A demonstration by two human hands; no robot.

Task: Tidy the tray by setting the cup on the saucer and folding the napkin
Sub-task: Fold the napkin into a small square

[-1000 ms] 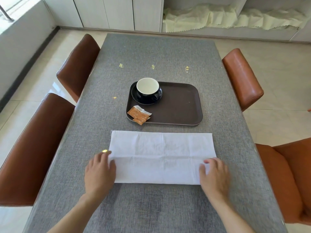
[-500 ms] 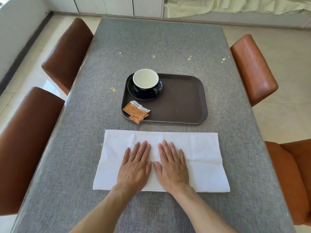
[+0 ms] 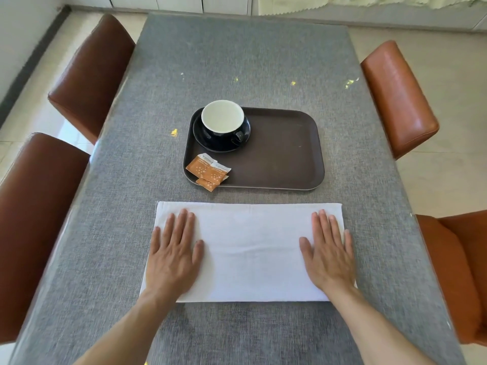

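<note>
Now: two hands, left hand point(image 3: 172, 255), right hand point(image 3: 328, 255), flat, spread on one napkin point(image 3: 250, 248).

Under my hands lies the plain white cloth napkin point(image 3: 250, 248), without any pattern. The counter with grey woven cloth point(image 3: 245, 61) has a fine speckled texture and some small yellow spots. The dark brown rectangular plastic tray point(image 3: 287, 154) is of one colour. On it, the round cup, black outside and cream-white inside point(image 3: 222, 117), stands on the glossy black round saucer point(image 3: 210, 143). The small paper sachets point(image 3: 208, 171) are orange with white dots. The leather chairs point(image 3: 398, 98) are reddish brown.
</note>
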